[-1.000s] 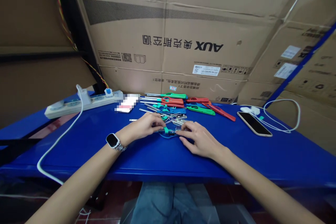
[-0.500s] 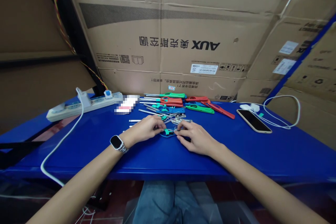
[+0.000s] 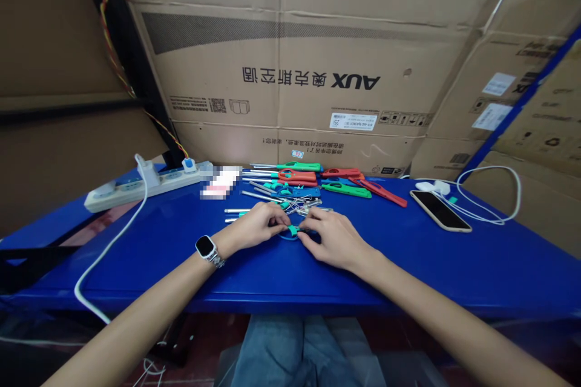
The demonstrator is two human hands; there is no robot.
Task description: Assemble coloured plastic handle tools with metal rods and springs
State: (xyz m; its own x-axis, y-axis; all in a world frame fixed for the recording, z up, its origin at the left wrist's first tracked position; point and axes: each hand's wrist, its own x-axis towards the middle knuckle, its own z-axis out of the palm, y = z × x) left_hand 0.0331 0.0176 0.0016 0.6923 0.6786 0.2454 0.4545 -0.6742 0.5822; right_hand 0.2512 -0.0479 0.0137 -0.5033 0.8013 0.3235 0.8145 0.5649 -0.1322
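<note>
A small teal-tipped part [image 3: 293, 230] is being pinched between the left hand [image 3: 254, 225] and right hand [image 3: 333, 240]. Fine alignment is being called for, judging by the grip.

Bare blue table [image 3: 281, 278] is seen across the lower middle of the frame, in front of both hands, and a wide open strip lies at the lower right, below the phone [image 3: 439, 210]. Passage toward the centre back is blocked by a clutter of long-nosed lighters [image 3: 308, 184] and loose metal tubes just behind the hands. At left, the way is crossed by a white cable [image 3: 111, 242] running from the power strip [image 3: 145, 184]. At right, the phone and its looped white cord [image 3: 494, 205] occupy the surface. The rear is closed off by cardboard boxes [image 3: 290, 84].
</note>
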